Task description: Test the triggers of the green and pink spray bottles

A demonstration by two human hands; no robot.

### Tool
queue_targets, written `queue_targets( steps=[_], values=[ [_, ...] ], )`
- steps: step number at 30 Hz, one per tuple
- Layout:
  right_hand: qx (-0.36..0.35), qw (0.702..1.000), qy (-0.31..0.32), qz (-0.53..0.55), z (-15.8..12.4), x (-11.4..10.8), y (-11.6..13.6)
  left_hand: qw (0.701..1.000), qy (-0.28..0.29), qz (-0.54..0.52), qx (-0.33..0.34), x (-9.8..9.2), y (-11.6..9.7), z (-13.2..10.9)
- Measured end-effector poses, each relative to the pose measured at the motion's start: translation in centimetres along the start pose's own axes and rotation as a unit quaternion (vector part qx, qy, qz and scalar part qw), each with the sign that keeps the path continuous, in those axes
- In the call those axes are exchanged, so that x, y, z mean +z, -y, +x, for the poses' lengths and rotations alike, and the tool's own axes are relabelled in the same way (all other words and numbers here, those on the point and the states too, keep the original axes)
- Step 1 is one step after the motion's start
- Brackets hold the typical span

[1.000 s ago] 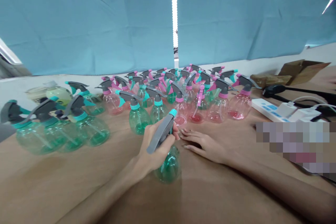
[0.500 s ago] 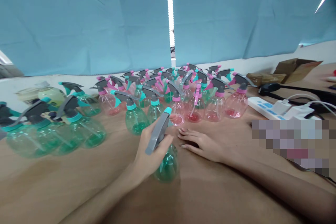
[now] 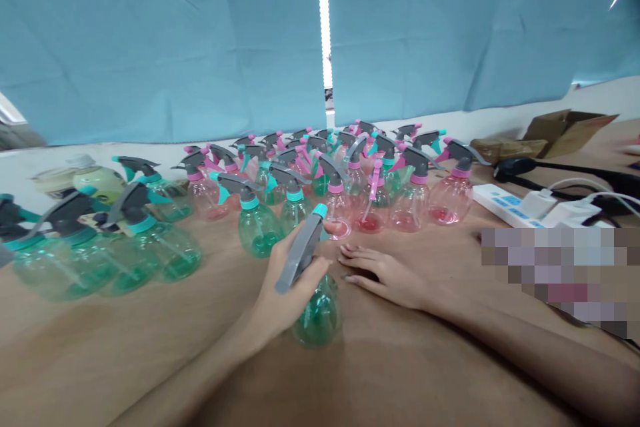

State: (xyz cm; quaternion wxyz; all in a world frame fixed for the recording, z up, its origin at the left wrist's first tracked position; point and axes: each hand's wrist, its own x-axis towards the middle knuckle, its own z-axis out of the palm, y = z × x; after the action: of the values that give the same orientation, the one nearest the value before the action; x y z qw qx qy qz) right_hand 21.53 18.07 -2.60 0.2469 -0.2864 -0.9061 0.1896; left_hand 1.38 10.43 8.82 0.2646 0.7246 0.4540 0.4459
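Note:
My left hand [image 3: 290,287] is wrapped round the neck and trigger of a green spray bottle [image 3: 317,317] with a grey head and a teal nozzle tip. The nozzle points away from me, and the fingers on the far side are partly hidden. To its right, my right hand [image 3: 383,273] rests palm down on the wooden table [image 3: 400,367], fingers stretched forward and holding nothing. Just beyond the hands stand another green spray bottle [image 3: 260,230] and a pink spray bottle [image 3: 337,210], each with a little liquid inside.
Several green spray bottles [image 3: 175,250] stand in a row at the left. Many pink and green ones crowd the back, before a blue cloth [image 3: 200,47]. A white power strip [image 3: 505,203] with plugs, a black object [image 3: 515,168] and an open cardboard box [image 3: 565,133] lie at the right.

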Motion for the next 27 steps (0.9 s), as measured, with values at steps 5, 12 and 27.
queue_targets(
  steps=[5, 12, 27],
  values=[
    [0.0, 1.0, -0.003, 0.004, -0.05, 0.1, -0.16, 1.0, 0.006, -0.005, -0.013, -0.11, -0.05, 0.04],
    [0.0, 1.0, -0.003, 0.003, -0.04, 0.03, -0.03, 1.0, 0.01, -0.011, 0.0, -0.12, 0.05, 0.21],
    [-0.013, 1.0, 0.001, -0.005, 0.1, -0.08, 0.06, 0.999, -0.011, 0.038, -0.01, -0.08, -0.23, 0.14]
  ],
)
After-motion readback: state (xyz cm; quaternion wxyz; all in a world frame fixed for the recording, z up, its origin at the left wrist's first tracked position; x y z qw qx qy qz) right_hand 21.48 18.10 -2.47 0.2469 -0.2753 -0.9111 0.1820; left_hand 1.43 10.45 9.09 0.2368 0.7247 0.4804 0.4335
